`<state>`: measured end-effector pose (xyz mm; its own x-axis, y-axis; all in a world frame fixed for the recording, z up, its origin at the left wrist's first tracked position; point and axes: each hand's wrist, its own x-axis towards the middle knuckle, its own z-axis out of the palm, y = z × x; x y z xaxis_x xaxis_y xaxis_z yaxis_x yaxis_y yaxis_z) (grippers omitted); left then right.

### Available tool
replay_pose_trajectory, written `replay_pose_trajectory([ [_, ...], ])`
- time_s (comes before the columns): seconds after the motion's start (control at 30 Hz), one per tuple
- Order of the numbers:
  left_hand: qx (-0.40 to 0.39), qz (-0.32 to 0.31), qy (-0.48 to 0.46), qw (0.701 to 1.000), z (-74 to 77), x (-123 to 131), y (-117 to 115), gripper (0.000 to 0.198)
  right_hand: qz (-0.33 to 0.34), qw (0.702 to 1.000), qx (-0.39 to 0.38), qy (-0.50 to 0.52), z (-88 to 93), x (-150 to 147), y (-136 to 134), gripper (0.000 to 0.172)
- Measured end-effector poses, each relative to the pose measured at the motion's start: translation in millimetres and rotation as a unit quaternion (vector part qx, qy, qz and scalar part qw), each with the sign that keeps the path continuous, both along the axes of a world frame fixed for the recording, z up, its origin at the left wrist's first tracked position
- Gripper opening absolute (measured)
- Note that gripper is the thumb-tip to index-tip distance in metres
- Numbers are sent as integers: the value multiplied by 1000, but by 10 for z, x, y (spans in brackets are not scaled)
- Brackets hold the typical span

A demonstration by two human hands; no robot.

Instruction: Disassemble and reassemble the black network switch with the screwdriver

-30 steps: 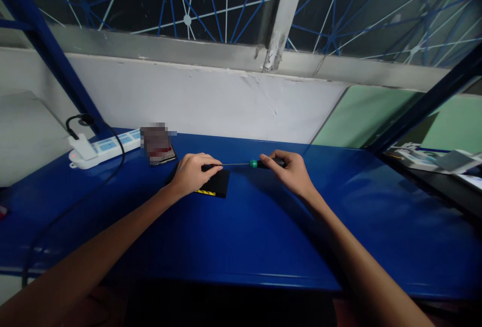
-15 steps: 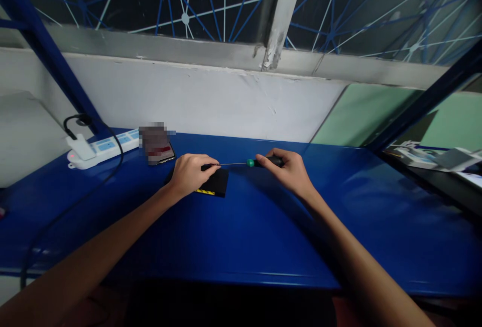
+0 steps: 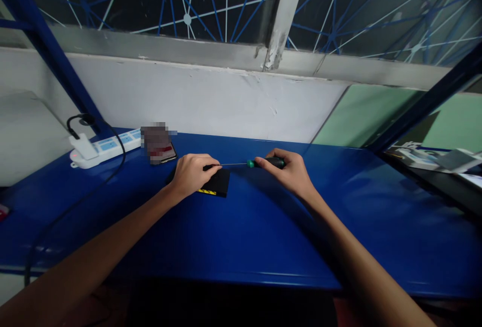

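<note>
My left hand rests closed on a small black box with a yellow-striped edge, lying on the blue table. Its fingertips pinch something at the box's top edge, where the thin metal shaft of a screwdriver ends. My right hand is wrapped round the screwdriver's black handle with a green collar, holding it level and pointing left towards the box. What the tip touches is hidden by my left fingers.
A white power strip with a plugged-in charger and a black cable lies at the back left. A blurred dark object lies beside it. Papers and clutter sit at the far right. A white wall rises behind the table.
The screwdriver and my right hand shifted slightly left, then held. My left hand has stayed on the black box.
</note>
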<state>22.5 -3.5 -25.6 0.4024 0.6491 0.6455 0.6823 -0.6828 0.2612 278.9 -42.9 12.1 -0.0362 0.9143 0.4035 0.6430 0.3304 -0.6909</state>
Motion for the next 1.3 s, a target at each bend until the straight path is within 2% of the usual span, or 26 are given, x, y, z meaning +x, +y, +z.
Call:
replay_pose_trajectory([
  [0.33,5,-8,10,1000,9,-4,0,23,29,997,38,57,12,-42,-10,30],
  [0.57,-23,-5,1,1000,17,9,-2,20,38,996,2,80,14,-36,-26,27],
  [0.67,-59,-29,-6,998,56,-14,16,28,31,995,2,93,26,-5,-26,26],
  [0.77,-109,-58,-5,992,103,-65,36,44,21,993,11,113,56,43,-12,24],
  [0.9,-182,-127,76,972,137,-113,17,76,-3,985,25,169,100,120,24,24],
  [0.97,-194,-150,126,961,134,-105,-14,85,-13,981,32,192,114,154,41,24],
  [1.1,-202,-155,145,956,132,-56,-67,79,-8,977,27,211,136,192,44,23],
  [1.3,-197,-140,54,969,225,-64,-65,76,42,974,-6,223,168,175,-5,20],
])
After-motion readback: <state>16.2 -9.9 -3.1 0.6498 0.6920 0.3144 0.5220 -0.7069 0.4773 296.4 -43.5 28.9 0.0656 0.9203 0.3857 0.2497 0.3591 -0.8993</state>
